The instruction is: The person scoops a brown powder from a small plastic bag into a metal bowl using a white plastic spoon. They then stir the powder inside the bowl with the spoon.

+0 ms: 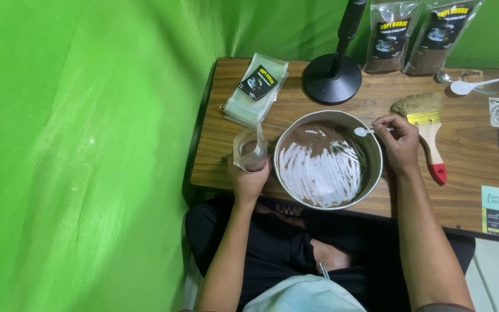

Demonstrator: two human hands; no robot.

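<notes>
Right hand [398, 141] pinches a small white spoon [365, 132] over the pan [376, 167] rim; left hand [248, 179] grips an open clear pouch [250, 149] just beside the pan — near the table edge [203, 186], where a tilt could spill brown powder [321, 141] (lap below). The brush [425, 124] crowds the right; the stand base [331, 78] sits behind.
</notes>
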